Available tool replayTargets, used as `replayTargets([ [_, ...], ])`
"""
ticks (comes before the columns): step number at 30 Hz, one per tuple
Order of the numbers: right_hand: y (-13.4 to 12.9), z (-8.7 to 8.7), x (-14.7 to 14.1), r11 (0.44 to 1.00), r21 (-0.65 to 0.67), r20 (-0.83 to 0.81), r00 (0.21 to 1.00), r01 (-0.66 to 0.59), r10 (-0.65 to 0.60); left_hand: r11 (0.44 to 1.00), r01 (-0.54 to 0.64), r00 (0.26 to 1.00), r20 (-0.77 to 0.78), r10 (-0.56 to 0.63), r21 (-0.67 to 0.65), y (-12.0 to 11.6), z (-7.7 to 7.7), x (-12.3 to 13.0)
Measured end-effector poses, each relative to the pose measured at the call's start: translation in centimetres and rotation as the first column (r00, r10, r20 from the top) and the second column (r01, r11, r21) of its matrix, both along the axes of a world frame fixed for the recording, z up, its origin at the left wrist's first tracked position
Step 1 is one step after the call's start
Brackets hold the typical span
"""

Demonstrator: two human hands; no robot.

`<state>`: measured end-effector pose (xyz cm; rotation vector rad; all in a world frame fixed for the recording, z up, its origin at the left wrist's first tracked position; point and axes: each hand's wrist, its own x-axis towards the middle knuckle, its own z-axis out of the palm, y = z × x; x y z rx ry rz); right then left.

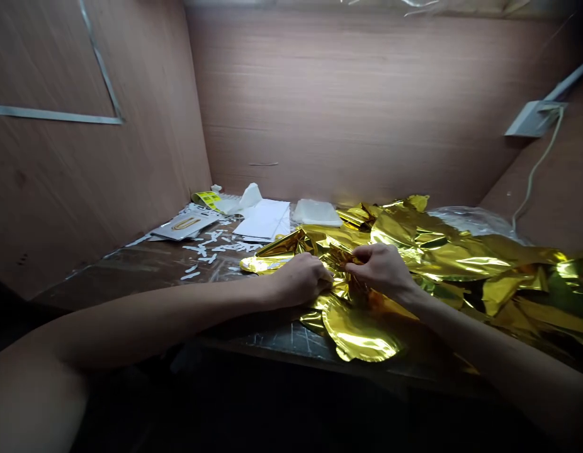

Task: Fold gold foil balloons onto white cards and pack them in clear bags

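Observation:
A heap of crumpled gold foil balloons (pixel 456 264) covers the right half of the desk. My left hand (pixel 301 280) and my right hand (pixel 379 269) are close together at the heap's left side, and both pinch a gathered fold of the gold foil (pixel 339 264). The fingers of my left hand are curled and partly hide the foil they grip. Just below my hands lies a rounded, partly inflated gold foil balloon (pixel 358 333), not touched by either hand.
Small white plastic pieces (pixel 206 248) are scattered left of the foil, near a packet (pixel 181 225), white paper sheets (pixel 263 220) and a yellow-marked sheet (pixel 207 199). A clear plastic bag (pixel 475 220) lies behind the foil. Laminate walls enclose the desk, with a wall socket plate (pixel 532 119) at right.

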<state>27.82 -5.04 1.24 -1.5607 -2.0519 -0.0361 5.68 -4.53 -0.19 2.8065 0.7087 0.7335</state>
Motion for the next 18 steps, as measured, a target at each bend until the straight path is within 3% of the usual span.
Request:
replayTargets([
  [2, -0.8, -0.2, -0.5, 0.988, 0.141, 0.149, 0.988, -0.060, 0.039, 1.000, -0.005, 1.000, -0.004, 0.005, 0.008, 0.1, 0.0, 0.0],
  [4, -1.7, -0.4, -1.2, 0.970, 0.201, 0.342, 0.938, -0.134, 0.058, 1.000, 0.007, 1.000, -0.011, -0.007, 0.013, 0.3, 0.0, -0.1],
  [8, -2.8, -0.6, -2.3, 0.954, 0.125, 0.611, 0.779, -0.274, 0.143, 0.999, 0.032, 0.999, -0.012, -0.032, 0.001, 0.4, 0.2, -0.3],
  [14, -2.4, -0.9, -2.0, 0.930, 0.112, 0.689, 0.702, -0.349, 0.180, 0.989, -0.145, 0.973, 0.185, 0.135, 0.041, 0.9, 0.3, -0.6],
  [18, -2.0, -0.9, -1.6, 0.928, 0.072, 0.691, 0.689, -0.367, 0.219, 0.996, -0.085, 0.994, 0.071, 0.087, -0.022, 1.7, 0.3, -0.7],
])
